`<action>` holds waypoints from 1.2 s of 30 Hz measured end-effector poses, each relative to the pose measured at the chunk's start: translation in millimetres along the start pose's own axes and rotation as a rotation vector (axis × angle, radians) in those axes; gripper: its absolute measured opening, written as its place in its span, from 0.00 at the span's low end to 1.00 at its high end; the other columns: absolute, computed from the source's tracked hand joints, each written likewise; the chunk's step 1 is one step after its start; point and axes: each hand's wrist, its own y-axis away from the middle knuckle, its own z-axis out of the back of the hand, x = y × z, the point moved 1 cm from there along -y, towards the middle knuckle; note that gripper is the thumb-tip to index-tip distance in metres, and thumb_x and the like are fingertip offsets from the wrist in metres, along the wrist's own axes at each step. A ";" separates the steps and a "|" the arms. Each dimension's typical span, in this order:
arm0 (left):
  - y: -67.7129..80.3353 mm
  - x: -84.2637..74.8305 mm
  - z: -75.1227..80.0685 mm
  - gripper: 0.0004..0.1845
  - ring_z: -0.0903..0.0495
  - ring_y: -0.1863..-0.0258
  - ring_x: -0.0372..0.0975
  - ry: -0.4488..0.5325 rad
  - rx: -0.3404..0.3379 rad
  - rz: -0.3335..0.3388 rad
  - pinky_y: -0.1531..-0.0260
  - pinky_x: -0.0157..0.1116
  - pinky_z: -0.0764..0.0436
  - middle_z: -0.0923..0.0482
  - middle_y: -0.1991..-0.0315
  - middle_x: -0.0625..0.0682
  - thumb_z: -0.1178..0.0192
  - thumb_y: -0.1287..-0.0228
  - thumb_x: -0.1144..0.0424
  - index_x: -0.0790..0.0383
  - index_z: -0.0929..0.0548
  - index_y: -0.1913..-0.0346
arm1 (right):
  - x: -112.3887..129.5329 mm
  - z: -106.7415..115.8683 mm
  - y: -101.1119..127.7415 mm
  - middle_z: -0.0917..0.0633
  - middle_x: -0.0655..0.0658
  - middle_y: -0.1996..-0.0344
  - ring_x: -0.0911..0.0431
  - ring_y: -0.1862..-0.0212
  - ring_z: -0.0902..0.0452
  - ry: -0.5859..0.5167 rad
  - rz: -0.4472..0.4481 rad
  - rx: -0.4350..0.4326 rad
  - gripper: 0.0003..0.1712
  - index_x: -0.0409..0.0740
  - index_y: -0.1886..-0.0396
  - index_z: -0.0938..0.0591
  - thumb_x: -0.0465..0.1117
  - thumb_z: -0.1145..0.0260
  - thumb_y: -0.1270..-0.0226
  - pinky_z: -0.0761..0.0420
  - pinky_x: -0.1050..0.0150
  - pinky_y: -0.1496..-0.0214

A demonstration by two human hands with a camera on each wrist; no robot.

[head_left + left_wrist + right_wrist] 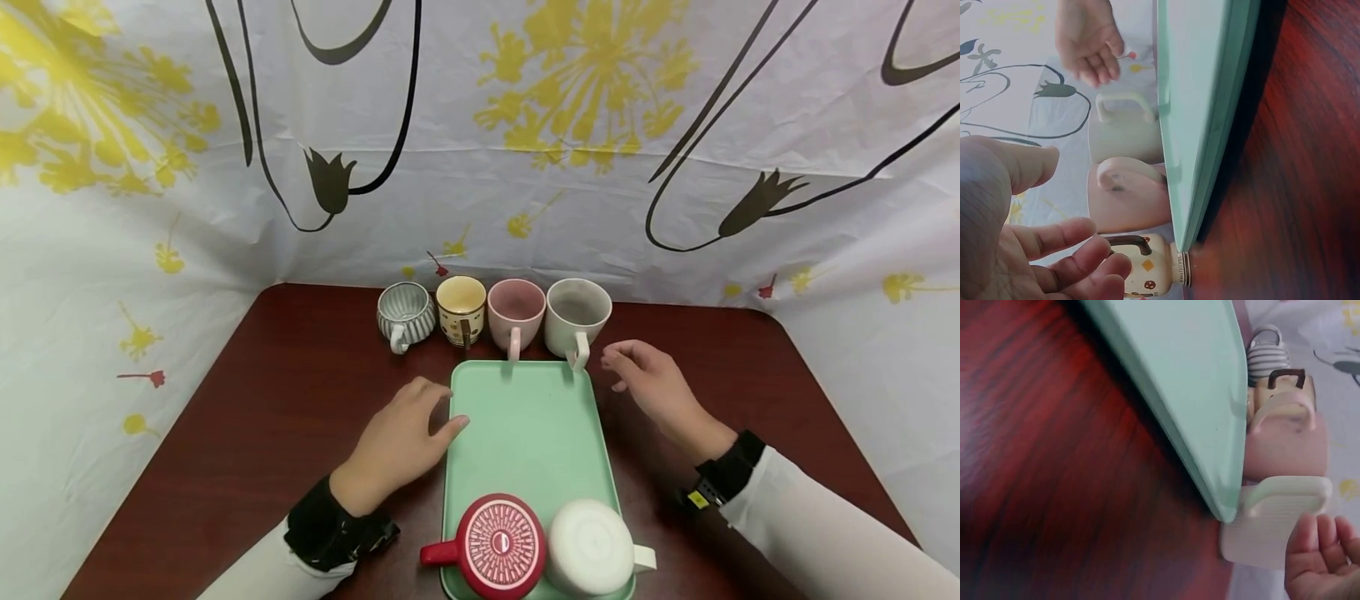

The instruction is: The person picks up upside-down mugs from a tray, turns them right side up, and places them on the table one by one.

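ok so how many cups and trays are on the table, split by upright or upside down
upright cups, in a row behind the tray: 4
upside-down cups, on the tray's near end: 2
green tray: 1
total: 7

We've got our left hand [401, 437] low and palm-down, fingers loosely spread, thumb out to the side. Our right hand [651, 387] hovers, fingers gently curled and empty, both wrists in dark cuffs.
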 end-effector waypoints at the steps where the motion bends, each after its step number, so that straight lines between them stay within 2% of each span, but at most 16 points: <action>1: 0.0 0.1 0.0 0.27 0.21 0.49 0.42 0.000 -0.002 0.000 0.48 0.47 0.16 0.21 0.45 0.50 0.34 0.29 0.44 0.57 0.19 0.37 | 1.3 1.8 5.1 0.19 0.34 0.39 0.63 0.47 0.19 0.028 0.025 0.004 0.27 0.41 0.38 0.22 0.57 0.44 0.18 0.14 0.58 0.47; 5: 0.1 0.9 -0.3 0.27 0.21 0.48 0.42 -0.004 -0.004 0.001 0.48 0.48 0.16 0.21 0.45 0.50 0.34 0.30 0.44 0.57 0.19 0.37 | 6.0 5.7 24.8 0.16 0.37 0.43 0.66 0.51 0.18 0.100 0.152 0.050 0.20 0.43 0.41 0.20 0.52 0.44 0.17 0.13 0.59 0.50; 8: 0.5 1.2 -0.4 0.27 0.21 0.49 0.42 -0.004 -0.004 0.003 0.48 0.48 0.16 0.21 0.45 0.50 0.34 0.30 0.44 0.57 0.19 0.37 | 6.4 5.8 39.2 0.14 0.41 0.48 0.64 0.54 0.17 0.112 0.237 0.087 0.14 0.43 0.43 0.19 0.45 0.41 0.17 0.13 0.61 0.54; 11: 0.7 1.2 -0.6 0.27 0.21 0.48 0.42 -0.003 -0.004 0.006 0.47 0.48 0.16 0.21 0.46 0.50 0.34 0.30 0.44 0.57 0.18 0.37 | 3.9 6.5 53.3 0.14 0.48 0.50 0.62 0.55 0.17 0.146 0.338 0.112 0.09 0.48 0.45 0.18 0.40 0.38 0.20 0.14 0.65 0.56; 15: 1.2 0.7 -1.0 0.26 0.21 0.48 0.42 -0.003 -0.002 0.016 0.47 0.48 0.16 0.21 0.46 0.50 0.34 0.30 0.44 0.57 0.18 0.37 | -0.9 9.0 70.2 0.15 0.55 0.53 0.63 0.54 0.18 0.153 0.495 0.191 0.16 0.54 0.46 0.18 0.30 0.35 0.26 0.16 0.67 0.57; 19: 1.2 0.3 -1.4 0.26 0.21 0.47 0.42 -0.003 -0.001 0.019 0.47 0.48 0.16 0.21 0.45 0.50 0.34 0.30 0.44 0.57 0.18 0.37 | -8.3 11.0 84.5 0.15 0.52 0.54 0.62 0.56 0.17 0.069 0.592 0.353 0.21 0.51 0.45 0.19 0.24 0.35 0.29 0.15 0.66 0.57; 23: 0.5 0.5 -2.1 0.26 0.21 0.47 0.42 -0.005 0.001 0.016 0.47 0.48 0.16 0.21 0.45 0.50 0.35 0.29 0.44 0.57 0.18 0.37 | -19.5 11.8 93.8 0.16 0.47 0.55 0.59 0.55 0.17 -0.010 0.647 0.543 0.21 0.48 0.44 0.19 0.23 0.35 0.30 0.16 0.65 0.58; 27: -0.3 1.0 -3.0 0.26 0.21 0.47 0.42 -0.009 0.002 0.013 0.47 0.48 0.16 0.21 0.45 0.50 0.35 0.29 0.43 0.57 0.18 0.37 | -30.7 11.6 100.3 0.18 0.45 0.57 0.59 0.56 0.20 -0.090 0.639 0.710 0.21 0.46 0.46 0.20 0.23 0.33 0.33 0.16 0.67 0.60; 30: -0.6 1.3 -3.2 0.26 0.21 0.46 0.42 -0.011 0.001 0.013 0.47 0.48 0.16 0.21 0.45 0.50 0.35 0.29 0.44 0.57 0.18 0.37 | -36.9 9.9 104.2 0.18 0.44 0.59 0.58 0.60 0.21 -0.121 0.632 0.760 0.20 0.46 0.47 0.20 0.24 0.30 0.34 0.17 0.68 0.63; 36: -0.9 1.3 -2.5 0.26 0.21 0.46 0.42 -0.012 0.002 0.017 0.46 0.48 0.16 0.21 0.45 0.50 0.35 0.29 0.44 0.57 0.18 0.37 | -41.7 6.0 109.5 0.14 0.46 0.57 0.59 0.61 0.19 -0.135 0.634 0.780 0.20 0.49 0.48 0.17 0.27 0.27 0.36 0.16 0.68 0.66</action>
